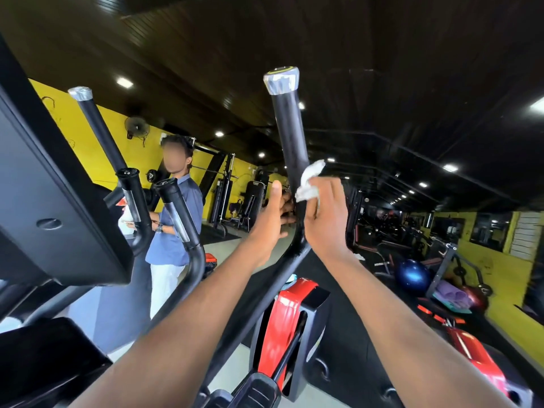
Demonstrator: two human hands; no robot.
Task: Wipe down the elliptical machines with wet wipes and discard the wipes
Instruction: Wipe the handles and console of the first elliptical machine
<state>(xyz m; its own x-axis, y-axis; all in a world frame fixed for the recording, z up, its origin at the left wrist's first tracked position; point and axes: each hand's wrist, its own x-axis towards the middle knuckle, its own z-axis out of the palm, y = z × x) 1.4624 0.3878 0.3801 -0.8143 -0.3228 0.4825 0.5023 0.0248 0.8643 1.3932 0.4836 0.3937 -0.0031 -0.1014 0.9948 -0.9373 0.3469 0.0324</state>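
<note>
I stand at a black elliptical (53, 184) in a gym with yellow walls and a dark ceiling. Its console panel fills the left of the view, and its frame runs down to a red and black housing (290, 313) near the floor. Four black handle tubes rise from the machine: two long swing bars with grey taped caps, and two shorter grips (173, 207) between them with shiny metal bands.

The nearer swing bar (290, 142) stands almost upright in the middle of the view, matte black, bending toward me at its lower end. Both my bare forearms reach up and forward to it, one on each side.

My left hand (269, 219) is on the left side of the bar, thumb pointing up, fingers curled around behind it in a loose hold. My right hand (325, 216) is closed around one crumpled white wipe (309, 182), pressing it against the right side of the bar about midway up. The wipe bunches out above my fingers and touches the tube.

One person in a blue shirt (175, 225) stands behind the short grips. A blue ball (412, 275) lies on the floor at right.
</note>
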